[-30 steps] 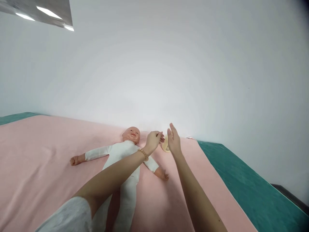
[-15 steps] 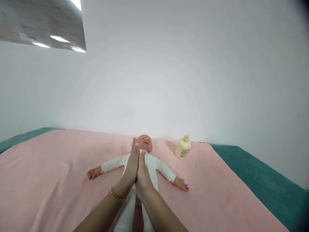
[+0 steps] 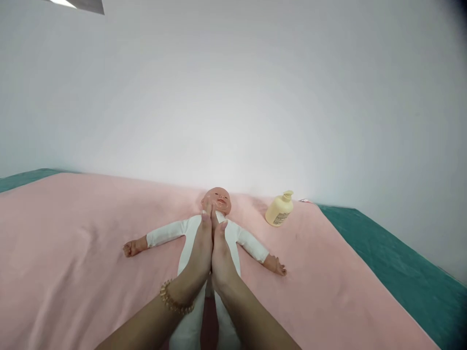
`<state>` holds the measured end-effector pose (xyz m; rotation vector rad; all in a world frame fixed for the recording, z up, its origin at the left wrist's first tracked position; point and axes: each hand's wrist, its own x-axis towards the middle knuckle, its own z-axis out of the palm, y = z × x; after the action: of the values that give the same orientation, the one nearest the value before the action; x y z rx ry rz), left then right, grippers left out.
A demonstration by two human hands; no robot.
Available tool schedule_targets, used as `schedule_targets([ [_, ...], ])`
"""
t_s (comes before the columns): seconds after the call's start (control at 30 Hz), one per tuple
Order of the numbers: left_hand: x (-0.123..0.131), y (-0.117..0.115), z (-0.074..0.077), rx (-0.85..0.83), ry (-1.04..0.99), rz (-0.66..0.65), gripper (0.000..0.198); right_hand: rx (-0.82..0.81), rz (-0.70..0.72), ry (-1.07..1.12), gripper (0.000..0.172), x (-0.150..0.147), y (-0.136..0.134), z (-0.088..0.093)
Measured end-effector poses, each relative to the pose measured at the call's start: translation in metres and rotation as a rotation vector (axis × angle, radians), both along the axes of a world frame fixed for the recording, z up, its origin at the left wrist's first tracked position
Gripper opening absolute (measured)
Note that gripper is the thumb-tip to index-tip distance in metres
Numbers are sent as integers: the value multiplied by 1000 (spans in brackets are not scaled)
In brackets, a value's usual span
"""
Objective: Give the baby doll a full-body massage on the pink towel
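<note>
My left hand (image 3: 200,248) and my right hand (image 3: 221,253) are pressed palm to palm, fingers straight and pointing away from me. Nothing shows between them. They are above the chest of a baby doll (image 3: 187,250) in a white suit, which lies on its back with both arms spread. The doll's bald head is just past my fingertips, and my hands cover the middle of its body. On my left wrist is a beaded bracelet (image 3: 175,300). To the right of the doll's head is a pale yellow pump bottle (image 3: 279,210), leaning a little in view.
A pink cloth (image 3: 87,218) with some creases lies under the doll and the bottle. Green fabric (image 3: 386,253) shows along the right side and at the far left. A white wall (image 3: 233,97) rises directly behind.
My view has tipped downward, so less of the ceiling shows. The right fingers now line up more evenly with the left, palms still together. Doll and bottle remain in place on the cloth.
</note>
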<state>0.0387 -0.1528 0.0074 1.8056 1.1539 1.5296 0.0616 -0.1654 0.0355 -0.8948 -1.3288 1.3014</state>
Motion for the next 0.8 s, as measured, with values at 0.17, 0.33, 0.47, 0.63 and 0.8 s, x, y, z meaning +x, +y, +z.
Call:
schedule_targets([
  [0.17,-40,8,35,68,194,-161,60,-7,31,223,95,35,6,32],
  [0.33,-82,7,46,115,167,-209,42,11,296,-163,65,112,14,45],
  [0.47,-99,-3,32,-51,8,-268,49,61,373,-334,56,141,9,30],
  [0.63,-106,-5,23,-108,-40,-223,54,263,480,-426,53,121,9,5],
  [0.8,-110,-3,29,-108,163,-406,47,407,460,-611,42,102,14,-14],
])
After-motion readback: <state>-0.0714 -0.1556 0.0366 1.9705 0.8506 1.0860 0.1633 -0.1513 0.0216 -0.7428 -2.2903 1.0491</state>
